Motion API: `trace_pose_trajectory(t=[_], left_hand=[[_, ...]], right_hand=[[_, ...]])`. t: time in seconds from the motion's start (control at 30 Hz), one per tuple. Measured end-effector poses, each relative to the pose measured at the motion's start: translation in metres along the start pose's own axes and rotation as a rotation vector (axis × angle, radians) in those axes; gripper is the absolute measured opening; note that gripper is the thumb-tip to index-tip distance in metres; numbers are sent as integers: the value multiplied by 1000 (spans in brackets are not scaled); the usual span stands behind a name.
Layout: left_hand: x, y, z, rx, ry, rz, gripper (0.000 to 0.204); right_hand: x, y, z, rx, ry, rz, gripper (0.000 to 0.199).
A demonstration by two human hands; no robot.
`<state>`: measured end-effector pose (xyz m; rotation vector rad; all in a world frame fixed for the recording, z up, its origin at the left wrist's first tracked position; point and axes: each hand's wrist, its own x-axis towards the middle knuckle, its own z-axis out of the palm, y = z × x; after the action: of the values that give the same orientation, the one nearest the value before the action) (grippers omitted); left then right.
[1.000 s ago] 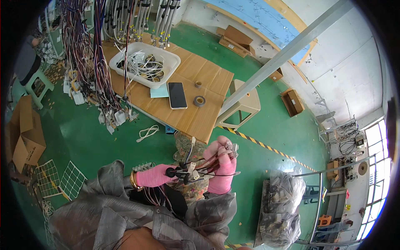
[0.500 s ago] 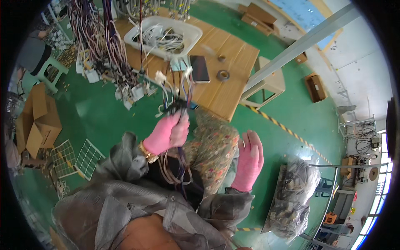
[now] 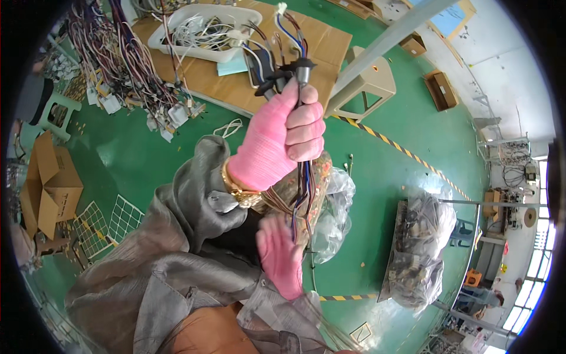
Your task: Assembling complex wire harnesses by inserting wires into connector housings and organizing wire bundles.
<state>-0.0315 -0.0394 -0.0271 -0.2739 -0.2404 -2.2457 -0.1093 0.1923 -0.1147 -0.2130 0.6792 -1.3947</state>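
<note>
My left hand, in a pink glove with bare fingertips, is closed round a bundle of wires. Black rubber grommets stick out above the fist, one with a grey sleeve below it. Blue, white and brown wire ends fan out upward from them, some tipped with a white connector. Below the fist the bundle hangs down over my lap. Beside these hanging wires is my right hand, also pink-gloved, its fingers stretched out and slightly blurred. Whether it touches the wires is hard to see.
Ahead stands a wooden table with a white bin of cables. Wire harnesses hang at its left. A beige stool is beside the table. Bagged goods lie at right, an open carton at left.
My left hand has lifted the wire bundle up and to the right, nearer the view. My right hand has come down and left to the hanging wires.
</note>
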Motion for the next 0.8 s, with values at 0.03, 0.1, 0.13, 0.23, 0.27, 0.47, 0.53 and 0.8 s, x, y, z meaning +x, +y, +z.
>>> trace_pose_trajectory(t=[0.03,0.1,0.13,0.23,0.27,0.47,0.53,0.8], left_hand=[[-2,-1,5,-6,-6,-9,37],[-10,-2,10,-116,-18,-49,38],[-17,0,11,-137,34,-44,38],[-32,13,6,-126,50,-53,35],[-34,22,4,-105,16,-58,31],[-49,66,4,68,-43,165,18],[-61,43,-2,185,249,139,18],[-58,-39,-20,1256,169,-350,37]], right_hand=[[5,4,-3,3,-11,-12,89],[19,5,-11,467,213,-227,86],[24,1,-15,697,229,-225,71],[30,-20,-28,1017,123,-335,61],[24,-31,-33,925,231,-373,37],[-19,-90,-56,1038,-45,-691,41],[-19,-99,-49,1005,-63,-668,44],[40,-103,42,561,-220,-619,50]])
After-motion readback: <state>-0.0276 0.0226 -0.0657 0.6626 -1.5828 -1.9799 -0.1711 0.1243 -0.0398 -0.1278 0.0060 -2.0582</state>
